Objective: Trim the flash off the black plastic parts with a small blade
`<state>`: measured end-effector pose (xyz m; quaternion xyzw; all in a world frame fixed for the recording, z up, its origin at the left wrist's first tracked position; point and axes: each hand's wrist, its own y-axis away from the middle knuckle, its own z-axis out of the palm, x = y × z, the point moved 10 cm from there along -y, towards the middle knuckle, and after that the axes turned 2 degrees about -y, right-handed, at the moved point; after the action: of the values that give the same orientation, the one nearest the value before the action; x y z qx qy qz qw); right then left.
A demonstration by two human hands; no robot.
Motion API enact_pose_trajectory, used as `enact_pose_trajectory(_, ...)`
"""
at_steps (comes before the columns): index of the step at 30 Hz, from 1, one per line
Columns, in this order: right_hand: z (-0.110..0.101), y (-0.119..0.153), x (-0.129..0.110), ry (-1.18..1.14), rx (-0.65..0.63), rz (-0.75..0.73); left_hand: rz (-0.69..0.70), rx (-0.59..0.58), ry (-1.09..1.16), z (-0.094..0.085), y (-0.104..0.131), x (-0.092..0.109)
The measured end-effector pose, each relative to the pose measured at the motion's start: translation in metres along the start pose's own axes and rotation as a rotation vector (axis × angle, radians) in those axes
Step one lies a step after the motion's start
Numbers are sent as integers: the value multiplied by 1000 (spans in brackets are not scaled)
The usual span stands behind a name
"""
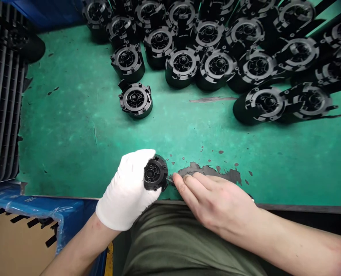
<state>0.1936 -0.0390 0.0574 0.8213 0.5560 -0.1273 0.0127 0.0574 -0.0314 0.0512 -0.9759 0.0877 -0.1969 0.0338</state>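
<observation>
My left hand (130, 188), in a white glove, grips a round black part (155, 173) near the table's front edge, its ribbed face turned up. My bare right hand (207, 195) is just to the right, fingers closed on a thin blade-like tool. The tool's tip (169, 179) meets the part's right rim; its handle is hidden inside the hand. Beyond both hands, one similar black part (135, 99) stands alone on the green table (72, 126).
Several black round parts (182, 65) stand in rows at the back and right. A black slatted rack (0, 103) is at the left, with a dark cylinder (32, 46) beside it. A blue bin (69, 212) with a plastic liner is at lower left. Dark worn patches mark the tabletop.
</observation>
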Motion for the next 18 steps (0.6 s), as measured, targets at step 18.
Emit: enact_pose_trajectory(18,29,-3,37,-563,-232,389,4,-6,-1,3,2,-2)
